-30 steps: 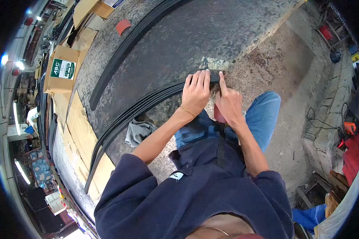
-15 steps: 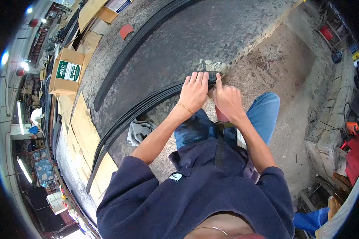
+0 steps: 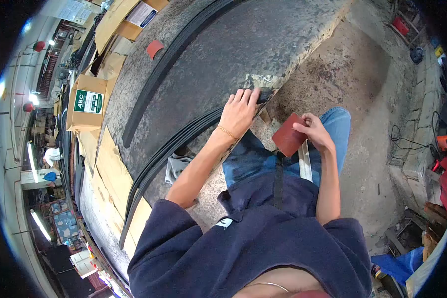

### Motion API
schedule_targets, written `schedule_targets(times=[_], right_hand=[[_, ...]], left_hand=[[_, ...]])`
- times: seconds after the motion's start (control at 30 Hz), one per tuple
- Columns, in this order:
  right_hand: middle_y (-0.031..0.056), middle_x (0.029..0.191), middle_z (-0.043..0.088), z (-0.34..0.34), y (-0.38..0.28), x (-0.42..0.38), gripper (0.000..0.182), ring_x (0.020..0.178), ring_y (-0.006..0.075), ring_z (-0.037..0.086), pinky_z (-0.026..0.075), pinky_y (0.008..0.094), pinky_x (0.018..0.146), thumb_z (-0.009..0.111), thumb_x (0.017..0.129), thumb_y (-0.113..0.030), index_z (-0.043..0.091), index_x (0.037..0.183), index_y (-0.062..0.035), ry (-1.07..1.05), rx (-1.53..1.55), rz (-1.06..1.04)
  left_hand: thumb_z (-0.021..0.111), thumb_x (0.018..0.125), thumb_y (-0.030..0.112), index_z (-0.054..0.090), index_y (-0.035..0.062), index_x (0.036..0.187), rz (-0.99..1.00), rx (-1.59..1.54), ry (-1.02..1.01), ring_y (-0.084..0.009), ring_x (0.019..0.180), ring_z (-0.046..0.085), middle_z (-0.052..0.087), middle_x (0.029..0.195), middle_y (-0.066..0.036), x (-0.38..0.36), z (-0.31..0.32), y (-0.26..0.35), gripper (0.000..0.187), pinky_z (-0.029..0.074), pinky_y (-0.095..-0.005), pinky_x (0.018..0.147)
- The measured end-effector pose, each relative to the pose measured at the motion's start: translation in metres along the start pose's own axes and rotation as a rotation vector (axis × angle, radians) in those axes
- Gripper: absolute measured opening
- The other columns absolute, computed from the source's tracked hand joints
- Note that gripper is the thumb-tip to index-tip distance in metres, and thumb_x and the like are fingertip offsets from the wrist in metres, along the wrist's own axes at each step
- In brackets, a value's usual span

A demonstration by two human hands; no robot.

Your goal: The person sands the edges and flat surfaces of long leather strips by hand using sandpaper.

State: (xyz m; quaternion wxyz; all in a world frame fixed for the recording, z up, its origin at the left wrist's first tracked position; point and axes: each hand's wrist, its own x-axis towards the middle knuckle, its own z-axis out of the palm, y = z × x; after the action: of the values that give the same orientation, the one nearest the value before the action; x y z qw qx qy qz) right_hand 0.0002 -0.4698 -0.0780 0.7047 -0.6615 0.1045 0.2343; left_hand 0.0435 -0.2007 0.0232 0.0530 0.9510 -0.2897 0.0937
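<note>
My left hand rests over the near bundle of long black strips, its fingers wrapped across them close to their end at the table edge. The strips curve away to the left and down over the table. In my right hand is a reddish-brown piece of sandpaper, pinched at its right side between thumb and fingers. It hangs over my lap, apart from the strips. A second bundle of black strips lies farther back on the dark table.
Another red sandpaper piece lies curled at the back of the table. A cardboard box with a green label stands at the left. A grey cloth lies beside my left forearm. Cables and an orange tool are at the right.
My right hand has left the end of the strips and moved right and down, bringing the sandpaper into full view. My left hand stays on the bundle.
</note>
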Motion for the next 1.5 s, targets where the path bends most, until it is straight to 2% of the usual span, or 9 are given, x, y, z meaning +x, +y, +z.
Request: schedule_targets(times=[0.07,0.17,0.6,0.7,0.87,1.2,1.4,1.47,1.5], right_hand=[[0.0086,0.102,0.070,0.000,-0.005,-0.006,0.036,0.089,0.0161,0.068,0.056,0.0316,0.079,0.080,0.086,-0.011,0.062,0.115,0.0012,-0.031,0.170,-0.008],[0.0122,0.104,0.071,0.005,0.004,0.001,0.036,0.090,0.0164,0.069,0.056,0.0316,0.077,0.076,0.090,-0.010,0.062,0.119,0.0040,-0.029,0.137,0.004],[0.0116,0.103,0.073,0.002,0.039,0.017,0.032,0.088,0.0171,0.069,0.055,0.0326,0.078,0.075,0.090,-0.005,0.064,0.119,0.0044,0.041,0.060,0.061],[0.0121,0.101,0.073,-0.001,0.043,0.020,0.032,0.089,0.0181,0.070,0.057,0.0338,0.077,0.077,0.089,-0.006,0.065,0.118,0.0028,0.043,0.062,0.060],[0.0092,0.099,0.073,-0.003,0.055,0.027,0.023,0.088,0.0169,0.068,0.053,0.0325,0.079,0.069,0.093,-0.010,0.068,0.111,0.0037,0.135,0.131,0.044],[0.0104,0.097,0.072,0.008,0.050,0.033,0.033,0.089,0.0182,0.064,0.049,0.0367,0.083,0.061,0.095,-0.028,0.068,0.106,0.0020,0.314,0.081,-0.109],[0.0119,0.097,0.072,0.034,0.006,0.020,0.025,0.088,0.0174,0.064,0.050,0.0354,0.081,0.061,0.095,-0.019,0.067,0.106,0.0025,0.466,0.138,-0.166],[0.0123,0.105,0.071,0.058,-0.031,-0.004,0.019,0.093,0.0175,0.064,0.050,0.0350,0.085,0.062,0.094,-0.014,0.063,0.103,0.0029,0.496,0.145,-0.469],[0.0151,0.121,0.066,0.070,-0.043,-0.016,0.015,0.102,0.0184,0.062,0.049,0.0354,0.091,0.057,0.096,-0.009,0.054,0.107,0.0018,0.491,0.061,-0.409]], left_hand=[[0.060,0.086,0.006,0.051,0.0146,0.144,0.063,0.005,-0.057,-0.0319,0.107,0.055,0.058,0.117,-0.015,0.000,-0.007,0.001,0.059,0.049,-0.0424,0.090],[0.060,0.085,0.005,0.052,0.0284,0.146,0.142,0.021,-0.022,-0.0322,0.105,0.055,0.057,0.116,-0.014,-0.003,-0.006,-0.006,0.065,0.050,-0.0425,0.090],[0.062,0.086,0.013,0.057,0.0286,0.138,0.213,0.007,-0.071,-0.0292,0.102,0.060,0.058,0.112,-0.012,0.007,-0.010,-0.015,0.055,0.056,-0.0413,0.080],[0.064,0.087,0.014,0.057,0.0240,0.139,0.230,0.007,-0.076,-0.0297,0.102,0.060,0.058,0.110,-0.012,0.008,-0.012,-0.014,0.053,0.055,-0.0409,0.081],[0.066,0.090,0.012,0.055,0.0003,0.129,0.042,-0.184,-0.066,-0.0352,0.107,0.058,0.059,0.112,-0.017,0.010,-0.008,-0.012,0.043,0.051,-0.0437,0.091],[0.067,0.089,0.013,0.056,-0.0018,0.122,0.013,-0.118,0.004,-0.0365,0.110,0.057,0.058,0.115,-0.018,0.009,-0.001,-0.004,0.038,0.049,-0.0445,0.092],[0.068,0.088,0.011,0.056,-0.0021,0.121,0.020,-0.118,0.011,-0.0361,0.109,0.057,0.059,0.115,-0.018,0.007,0.000,-0.004,0.038,0.049,-0.0437,0.092],[0.068,0.087,0.012,0.055,-0.0029,0.122,0.069,-0.117,-0.002,-0.0363,0.109,0.056,0.059,0.116,-0.018,0.003,-0.004,-0.003,0.040,0.049,-0.0437,0.092],[0.068,0.087,0.012,0.055,-0.0029,0.122,0.070,-0.120,-0.005,-0.0363,0.109,0.056,0.059,0.116,-0.018,0.000,-0.007,0.001,0.040,0.049,-0.0437,0.092]])
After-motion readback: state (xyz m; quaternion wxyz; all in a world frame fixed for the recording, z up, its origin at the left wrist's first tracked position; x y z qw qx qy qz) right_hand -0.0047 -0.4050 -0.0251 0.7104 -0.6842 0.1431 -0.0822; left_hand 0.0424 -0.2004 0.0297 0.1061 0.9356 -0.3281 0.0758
